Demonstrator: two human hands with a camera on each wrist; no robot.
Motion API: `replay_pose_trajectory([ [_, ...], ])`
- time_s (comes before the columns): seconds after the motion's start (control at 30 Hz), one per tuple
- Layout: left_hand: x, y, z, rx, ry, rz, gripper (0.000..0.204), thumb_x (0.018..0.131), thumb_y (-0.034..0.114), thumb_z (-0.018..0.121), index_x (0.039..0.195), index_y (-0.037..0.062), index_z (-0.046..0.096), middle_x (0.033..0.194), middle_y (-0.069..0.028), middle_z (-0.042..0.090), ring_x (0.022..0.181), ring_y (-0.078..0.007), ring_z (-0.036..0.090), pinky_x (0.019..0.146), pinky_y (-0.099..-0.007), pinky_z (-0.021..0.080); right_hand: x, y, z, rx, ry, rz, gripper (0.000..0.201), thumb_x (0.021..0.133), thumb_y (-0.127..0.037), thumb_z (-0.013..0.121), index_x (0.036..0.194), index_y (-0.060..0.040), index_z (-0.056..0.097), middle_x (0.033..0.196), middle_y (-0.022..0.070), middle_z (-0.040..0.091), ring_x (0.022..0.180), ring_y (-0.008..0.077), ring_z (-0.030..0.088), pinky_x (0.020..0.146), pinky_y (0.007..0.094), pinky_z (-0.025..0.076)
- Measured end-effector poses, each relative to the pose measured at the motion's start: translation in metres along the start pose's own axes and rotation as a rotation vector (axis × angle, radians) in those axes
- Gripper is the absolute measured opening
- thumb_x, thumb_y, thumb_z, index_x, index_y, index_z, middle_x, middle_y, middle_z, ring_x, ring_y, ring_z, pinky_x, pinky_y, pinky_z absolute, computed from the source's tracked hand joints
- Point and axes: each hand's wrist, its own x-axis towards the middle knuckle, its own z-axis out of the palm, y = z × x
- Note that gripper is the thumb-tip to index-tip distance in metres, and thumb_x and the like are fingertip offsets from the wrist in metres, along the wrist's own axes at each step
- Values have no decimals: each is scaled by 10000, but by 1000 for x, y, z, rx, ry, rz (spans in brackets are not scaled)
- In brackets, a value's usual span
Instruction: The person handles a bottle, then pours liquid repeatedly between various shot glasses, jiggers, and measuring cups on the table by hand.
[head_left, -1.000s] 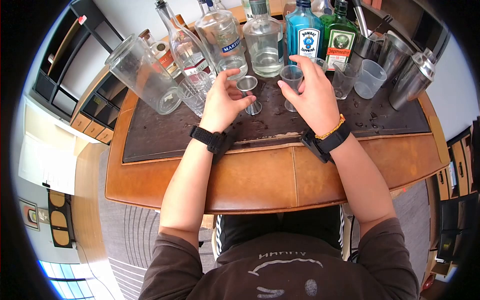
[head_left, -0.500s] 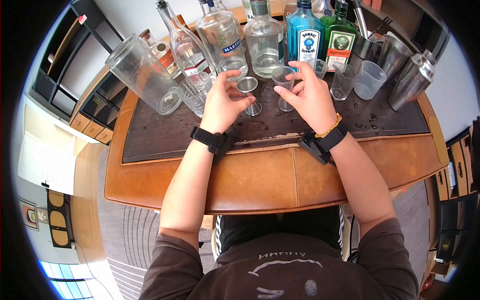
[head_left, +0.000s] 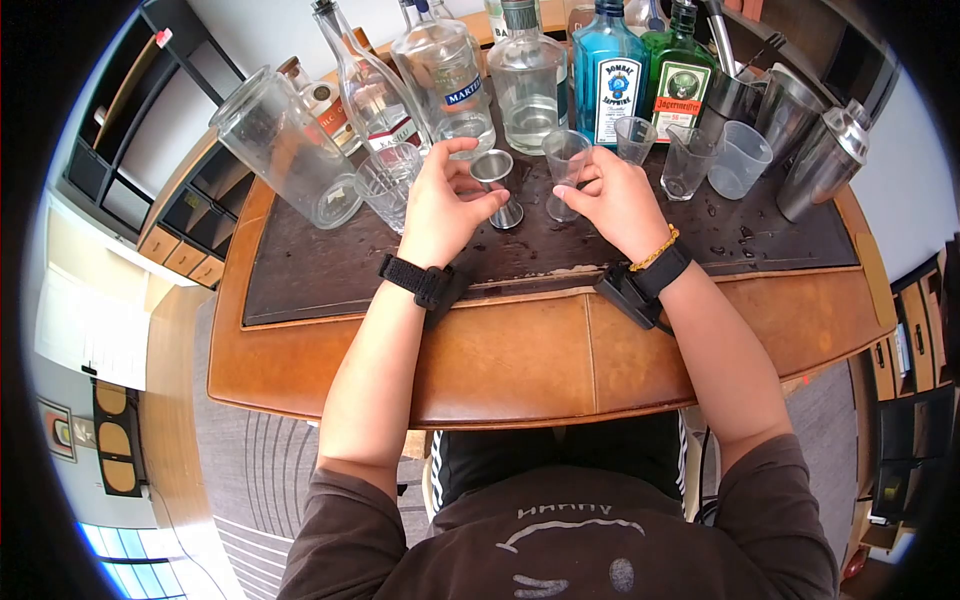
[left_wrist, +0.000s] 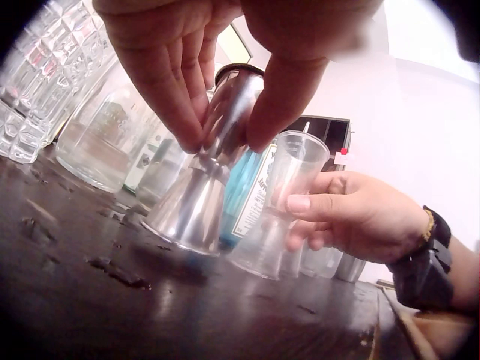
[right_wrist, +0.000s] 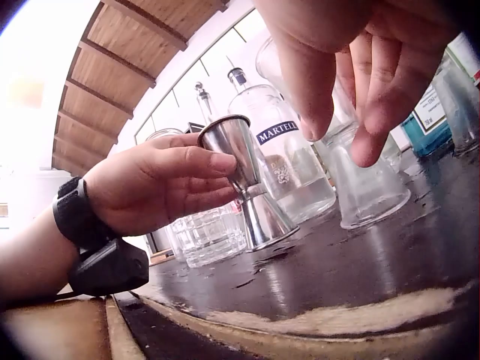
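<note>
My left hand (head_left: 440, 205) pinches a shiny metal double-ended jigger (head_left: 492, 173) around its upper cup, thumb on one side and fingers on the other. Its wide base (left_wrist: 187, 214) sits at the dark table surface in the left wrist view. To the right, my right hand (head_left: 627, 205) holds a clear plastic double-ended jigger (head_left: 567, 160) near its narrow waist, between thumb and fingers. Both jiggers stand upright side by side, a small gap apart, and the plastic one (right_wrist: 371, 191) looks empty in the right wrist view.
Bottles line the back, among them a blue one (head_left: 607, 85) and a green one (head_left: 682, 70). At left stand a cut-glass tumbler (head_left: 388, 185) and a tall glass vessel (head_left: 290, 150). Clear cups (head_left: 740, 160) and a metal shaker (head_left: 825, 165) stand at right. Water drops dot the tabletop.
My right fingers have closed from a spread pose onto the plastic jigger, which has shifted slightly left toward the metal one. The left hand and metal jigger have barely moved.
</note>
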Motion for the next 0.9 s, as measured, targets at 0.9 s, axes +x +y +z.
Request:
replay_pose_trajectory([
  [0.9, -5, 12, -1, 134, 187, 252, 607, 741, 23, 797, 1246, 42, 460, 997, -84, 674, 884, -133, 662, 752, -264, 518, -6, -16, 3, -54, -213, -82, 332, 774, -233, 785, 999, -34, 643, 929, 123, 729, 758, 273, 695, 693, 365, 542],
])
